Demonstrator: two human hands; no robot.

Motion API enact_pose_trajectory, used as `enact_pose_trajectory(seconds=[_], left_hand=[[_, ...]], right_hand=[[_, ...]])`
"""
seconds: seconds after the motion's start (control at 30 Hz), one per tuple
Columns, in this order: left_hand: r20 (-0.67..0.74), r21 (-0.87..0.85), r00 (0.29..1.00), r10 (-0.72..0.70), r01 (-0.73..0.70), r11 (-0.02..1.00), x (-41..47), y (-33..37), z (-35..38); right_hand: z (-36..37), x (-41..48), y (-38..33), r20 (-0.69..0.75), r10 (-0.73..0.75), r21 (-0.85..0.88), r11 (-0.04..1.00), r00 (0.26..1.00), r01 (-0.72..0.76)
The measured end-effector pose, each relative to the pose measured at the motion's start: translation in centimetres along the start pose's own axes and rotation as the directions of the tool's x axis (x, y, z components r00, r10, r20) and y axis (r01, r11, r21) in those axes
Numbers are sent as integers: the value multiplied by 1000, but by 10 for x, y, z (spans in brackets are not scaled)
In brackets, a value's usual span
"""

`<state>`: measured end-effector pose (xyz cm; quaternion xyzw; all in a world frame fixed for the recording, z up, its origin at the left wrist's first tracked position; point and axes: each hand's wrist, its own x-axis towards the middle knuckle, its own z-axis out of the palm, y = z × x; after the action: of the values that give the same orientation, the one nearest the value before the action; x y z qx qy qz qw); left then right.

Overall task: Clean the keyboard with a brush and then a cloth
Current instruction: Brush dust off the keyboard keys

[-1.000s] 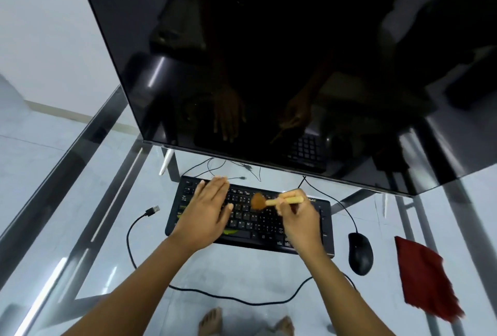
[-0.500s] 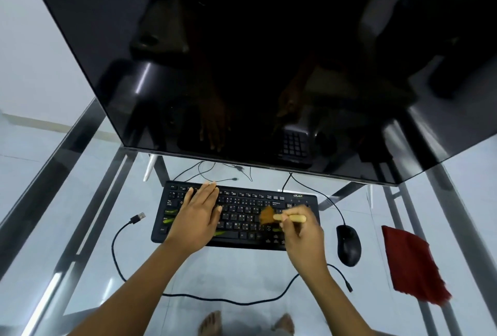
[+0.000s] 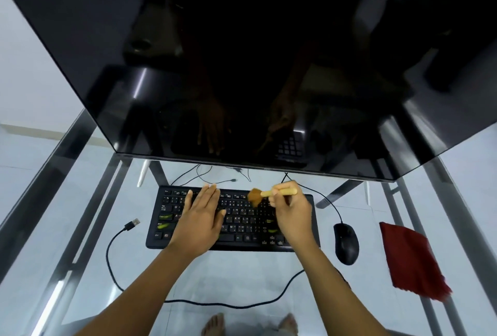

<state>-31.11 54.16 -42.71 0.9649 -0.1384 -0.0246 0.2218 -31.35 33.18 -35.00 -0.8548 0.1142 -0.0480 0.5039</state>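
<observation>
A black keyboard (image 3: 242, 218) is seen from above on a glass table (image 3: 80, 228), its long axis running from 9 to 3 o'clock, just in front of a large dark monitor (image 3: 242, 66) that overhangs its far edge. The left hand (image 3: 201, 217) is laid flat on the left-centre keys, fingers straight, close together and pointing to 12 o'clock, apparently to steady the board. A small brush (image 3: 265, 194) is pinched by its pale wooden handle in the curled fingers and thumb of the right hand (image 3: 291, 214); the handle lies nearly level, with the brown bristles pointing to 9 o'clock and touching the top rows, at about 1 o'clock from the keyboard's centre. Unswept keys lie at 6 to 7 o'clock from the bristles, so a sweep towards the near edge is judged likely. Room at 12 o'clock is closed off by the monitor's lower edge. A black mouse (image 3: 346, 243) sits just beside the keyboard at 3 o'clock. Further out, at 4 o'clock from the right hand, lies a red cloth (image 3: 411, 257), untouched near the table's right rail. The right hand is nearer to it.
</observation>
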Motion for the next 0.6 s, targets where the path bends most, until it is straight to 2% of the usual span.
enact_pose_trajectory(seconds=[0.03, 0.1, 0.13, 0.17, 0.23, 0.27, 0.37, 0.4, 0.47, 0.5, 0.57, 0.6], left_hand=[[4, -4, 1000, 8, -8, 1000, 2, 3, 1], [25, -6, 999, 26, -26, 1000, 6, 10, 2], [37, -5, 998, 43, -43, 999, 9, 15, 2], [54, 0, 996, 66, -66, 998, 12, 21, 2], [105, 21, 988, 109, -112, 994, 19, 34, 2], [132, 25, 984, 121, -126, 992, 23, 39, 3], [208, 27, 969, 136, -145, 989, 32, 55, 4], [224, 24, 965, 138, -147, 989, 35, 60, 5], [249, 3, 958, 142, -147, 989, 38, 68, 10], [262, -7, 954, 143, -147, 989, 39, 69, 13], [271, -12, 951, 148, -150, 989, 37, 67, 20], [259, -5, 953, 154, -159, 987, 37, 66, 23]], right_hand=[[-4, 4, 3, -12, 60, 73, 996, 998, -59], [-9, 5, 6, 107, 154, 168, 971, 982, -171], [-12, 2, 7, 126, 171, 109, 977, 977, -185], [-15, 0, 12, 77, 169, 93, 980, 983, -176], [-25, 1, 20, -134, 160, 58, 986, 978, -154], [-32, 1, 24, -166, 143, 40, 990, 976, -139], [-41, -2, 28, -59, 198, 65, 979, 978, -194], [-44, -3, 28, -107, 155, 2, 988, 982, -156], [-54, 2, 30, -271, 155, -2, 987, 950, -162], [-59, 3, 33, -273, 161, 30, 987, 948, -159], [-60, 0, 35, -121, 188, 78, 981, 975, -179], [-60, -3, 36, -91, 193, 30, 981, 977, -191]])
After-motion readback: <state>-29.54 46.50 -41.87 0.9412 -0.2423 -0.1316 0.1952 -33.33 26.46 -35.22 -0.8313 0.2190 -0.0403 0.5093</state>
